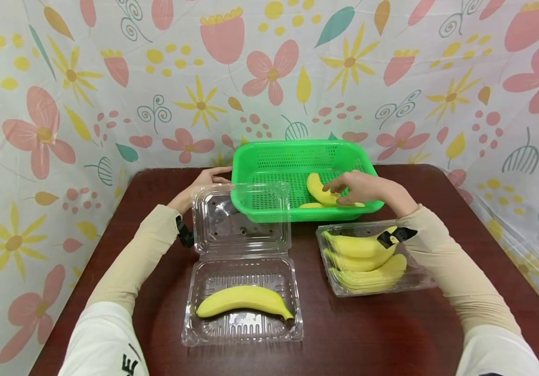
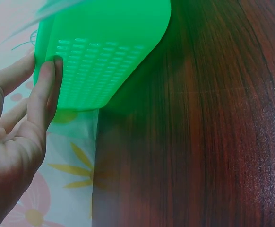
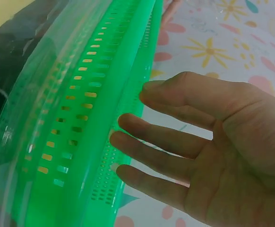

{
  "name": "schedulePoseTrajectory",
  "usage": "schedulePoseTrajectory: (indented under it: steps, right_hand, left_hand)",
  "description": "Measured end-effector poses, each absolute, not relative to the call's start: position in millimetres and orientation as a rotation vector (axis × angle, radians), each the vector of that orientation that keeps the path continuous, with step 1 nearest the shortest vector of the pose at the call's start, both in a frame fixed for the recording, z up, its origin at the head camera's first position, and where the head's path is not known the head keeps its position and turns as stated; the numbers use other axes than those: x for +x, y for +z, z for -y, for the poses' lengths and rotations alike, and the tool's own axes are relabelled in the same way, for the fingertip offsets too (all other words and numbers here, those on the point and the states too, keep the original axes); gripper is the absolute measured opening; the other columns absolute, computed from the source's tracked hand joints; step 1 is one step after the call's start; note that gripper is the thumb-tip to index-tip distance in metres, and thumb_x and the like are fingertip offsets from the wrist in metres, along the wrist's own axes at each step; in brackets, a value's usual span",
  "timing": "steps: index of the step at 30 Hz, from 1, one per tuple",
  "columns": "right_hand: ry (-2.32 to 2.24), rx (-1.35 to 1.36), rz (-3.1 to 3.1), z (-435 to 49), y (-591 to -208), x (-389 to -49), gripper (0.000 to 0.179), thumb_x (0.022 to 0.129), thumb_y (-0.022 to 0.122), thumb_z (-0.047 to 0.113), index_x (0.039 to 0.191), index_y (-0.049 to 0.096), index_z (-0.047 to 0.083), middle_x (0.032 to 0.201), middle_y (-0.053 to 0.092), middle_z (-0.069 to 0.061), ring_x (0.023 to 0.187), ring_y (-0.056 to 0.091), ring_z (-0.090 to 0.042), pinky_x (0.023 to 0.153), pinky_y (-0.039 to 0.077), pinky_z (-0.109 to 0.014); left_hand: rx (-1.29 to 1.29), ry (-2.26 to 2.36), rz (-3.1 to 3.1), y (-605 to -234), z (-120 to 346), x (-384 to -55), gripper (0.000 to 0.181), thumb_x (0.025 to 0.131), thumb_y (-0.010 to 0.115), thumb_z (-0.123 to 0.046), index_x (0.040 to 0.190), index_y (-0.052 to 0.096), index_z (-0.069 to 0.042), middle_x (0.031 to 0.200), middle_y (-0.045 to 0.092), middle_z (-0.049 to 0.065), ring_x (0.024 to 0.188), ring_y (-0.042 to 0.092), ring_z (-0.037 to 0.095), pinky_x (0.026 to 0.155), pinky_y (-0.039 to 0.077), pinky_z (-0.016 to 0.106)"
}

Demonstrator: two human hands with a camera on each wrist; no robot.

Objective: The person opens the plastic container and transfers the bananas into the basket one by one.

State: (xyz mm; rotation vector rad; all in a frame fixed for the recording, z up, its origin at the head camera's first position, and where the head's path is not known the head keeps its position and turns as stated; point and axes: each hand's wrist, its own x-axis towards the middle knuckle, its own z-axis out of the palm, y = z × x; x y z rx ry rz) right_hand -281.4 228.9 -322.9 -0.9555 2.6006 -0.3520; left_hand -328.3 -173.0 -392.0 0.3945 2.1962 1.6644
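My left hand (image 1: 203,184) touches the left end of a green plastic basket (image 1: 344,214) with nearly straight fingers; in the left wrist view the fingertips rest on its outer wall. Over the basket's right side hangs my right hand (image 1: 365,187), its fingers loosely bent and spread, with nothing between them in the right wrist view. Just below those fingers lies a banana (image 1: 314,184), and part of another banana (image 1: 311,206) shows by the front rim. Whether the fingertips touch the banana I cannot tell.
In front of the basket stands an open clear clamshell box (image 1: 243,334), lid raised, holding one banana (image 1: 241,300). A second clear box (image 1: 332,287) with several bananas (image 1: 354,246) lies under my right forearm. The brown table (image 1: 156,313) meets a flowered cloth (image 1: 156,68) behind.
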Motion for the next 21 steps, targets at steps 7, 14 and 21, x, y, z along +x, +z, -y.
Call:
schedulePoseTrajectory:
  steps: [7, 14, 21]
  right_hand:
    - [-0.399, -1.004, -2.623, -227.1, -324.2, -278.0, 0.034, 0.088, 0.056, 0.011, 0.122, 0.059, 0.009, 0.117, 0.063, -0.009, 0.101, 0.062, -0.023, 0.083, 0.051, -0.041]
    - [-0.424, -1.083, -2.673, -220.7, -319.6, -271.5, 0.031, 0.090, 0.054, 0.014, 0.120, 0.062, 0.014, 0.114, 0.065, -0.003, 0.092, 0.064, -0.013, 0.076, 0.052, -0.032]
    - [-0.523, -1.196, -2.713, -215.8, -315.1, -264.9, 0.027, 0.090, 0.054, 0.009, 0.115, 0.064, 0.013, 0.107, 0.068, -0.004, 0.089, 0.067, -0.017, 0.075, 0.054, -0.033]
  left_hand:
    - [0.473, 1.689, -2.153, -391.1, 174.1, -326.4, 0.069, 0.084, 0.065, -0.009, 0.144, 0.030, -0.009, 0.125, 0.053, 0.027, 0.095, 0.064, 0.009, 0.076, 0.054, 0.023]
    - [0.468, 1.685, -2.159, -391.0, 173.5, -326.3, 0.069, 0.084, 0.065, -0.009, 0.144, 0.030, -0.009, 0.125, 0.053, 0.028, 0.096, 0.064, 0.010, 0.075, 0.054, 0.023]
    - [0.483, 1.669, -2.179, -391.9, 174.6, -327.1, 0.068, 0.085, 0.065, -0.009, 0.144, 0.030, -0.008, 0.123, 0.054, 0.027, 0.091, 0.066, 0.009, 0.073, 0.054, 0.022]
